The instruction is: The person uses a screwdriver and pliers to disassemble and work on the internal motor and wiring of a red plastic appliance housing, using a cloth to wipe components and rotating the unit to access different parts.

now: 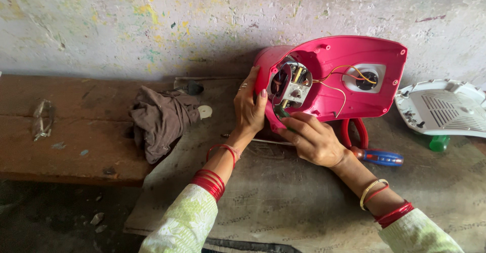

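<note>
Two hands at the open underside of a pink appliance shell.

The left hand [249,107] curls around the left rim of the pink shell [349,60], fingers closed on the edge, which seems to keep it tipped up against the wall with its wiring facing the person. The right hand [313,139] is half closed just below the switch block [293,85]; its fingertips pinch something small and green, though I cannot tell what. Yellow and orange wires [338,83] loop across to a round socket. A blue-handled screwdriver [379,157] lies just beside the right wrist, a brown cloth [161,119] well to the left, a white grille cover [441,107] at the right. Open cardboard sheet [283,202] lies in front; the wall closes off the back.
</note>
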